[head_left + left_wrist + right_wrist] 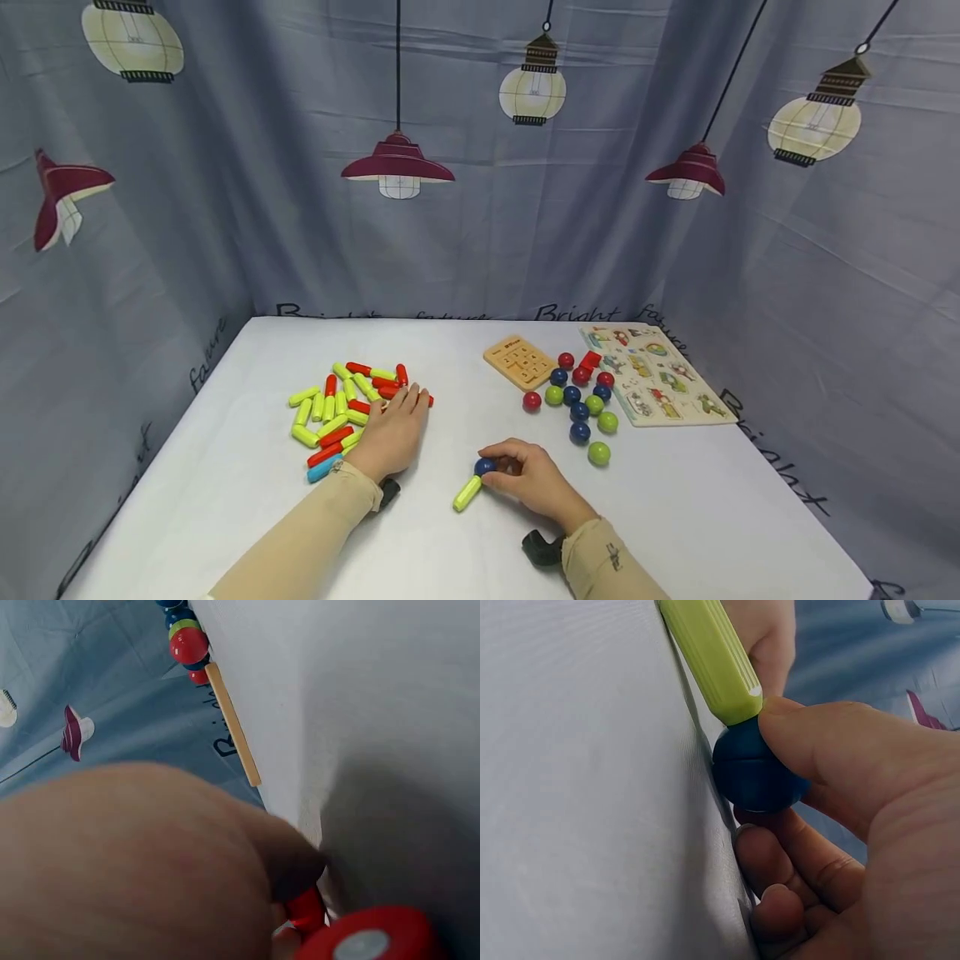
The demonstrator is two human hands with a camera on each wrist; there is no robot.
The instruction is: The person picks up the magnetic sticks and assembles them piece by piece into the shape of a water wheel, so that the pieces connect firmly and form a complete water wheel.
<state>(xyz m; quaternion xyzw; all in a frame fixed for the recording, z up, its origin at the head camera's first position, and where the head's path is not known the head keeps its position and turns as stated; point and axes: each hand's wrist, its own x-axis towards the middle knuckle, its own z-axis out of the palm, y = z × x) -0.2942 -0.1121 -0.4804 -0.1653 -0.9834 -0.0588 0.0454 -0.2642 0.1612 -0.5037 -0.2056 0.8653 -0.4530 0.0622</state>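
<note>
My right hand (pixel 532 483) pinches a dark blue ball (pixel 754 769) between thumb and fingers, low over the white table. One end of a yellow-green rod (pixel 467 493) touches that ball. To the left, my left hand (pixel 393 429) reaches over the right side of a pile of yellow-green rods (pixel 303 435) and red rods (pixel 325 455). Close to its thumb in the left wrist view is a red rod (pixel 397 934) with a silver end. The hand hides its fingertips, so a grip on a rod cannot be made out. A blue rod (pixel 322 469) lies at the pile's near edge.
Red balls (pixel 532 402), green balls (pixel 599 453) and blue balls (pixel 580 432) lie scattered to the right. Beyond them are a small wooden board (pixel 520 362) and a picture sheet (pixel 660 375). A printed curtain (pixel 465 250) surrounds the white table (pixel 675 517).
</note>
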